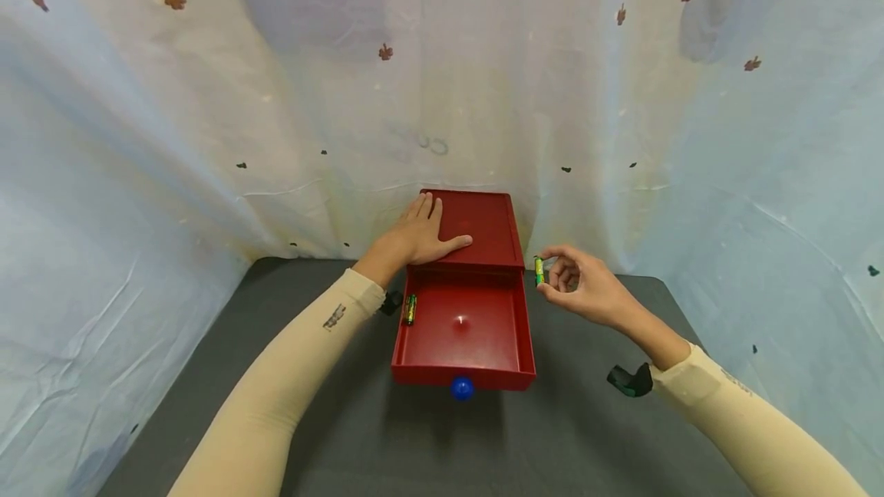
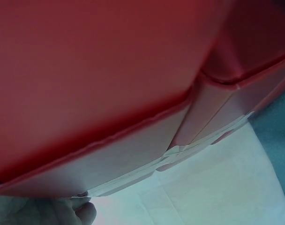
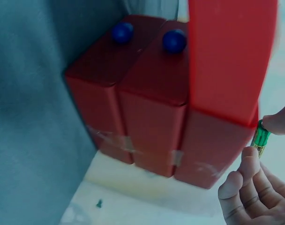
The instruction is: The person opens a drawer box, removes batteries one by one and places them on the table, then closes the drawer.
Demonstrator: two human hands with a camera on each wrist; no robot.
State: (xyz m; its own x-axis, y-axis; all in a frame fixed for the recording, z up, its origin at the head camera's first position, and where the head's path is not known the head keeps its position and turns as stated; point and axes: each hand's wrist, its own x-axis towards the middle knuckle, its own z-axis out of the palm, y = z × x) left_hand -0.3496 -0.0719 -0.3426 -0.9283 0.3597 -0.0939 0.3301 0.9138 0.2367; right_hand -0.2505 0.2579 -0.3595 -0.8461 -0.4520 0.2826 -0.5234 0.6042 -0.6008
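Cream sleeves reach over the counter. The left hand, thumb spread, rests on the red cabinet; even pressure should steady it. Right of the open drawer, the right hand's fingers pinch a green battery by its ends; a light grip, clear of the rim, suits. Another battery lies inside.

A green-and-yellow battery, roughly vertical in the frame, is pinched between fingers just right of centre. A second battery, green and black, lies along the left wall inside the red drawer, pulled out at lower centre, its blue knob lowermost.
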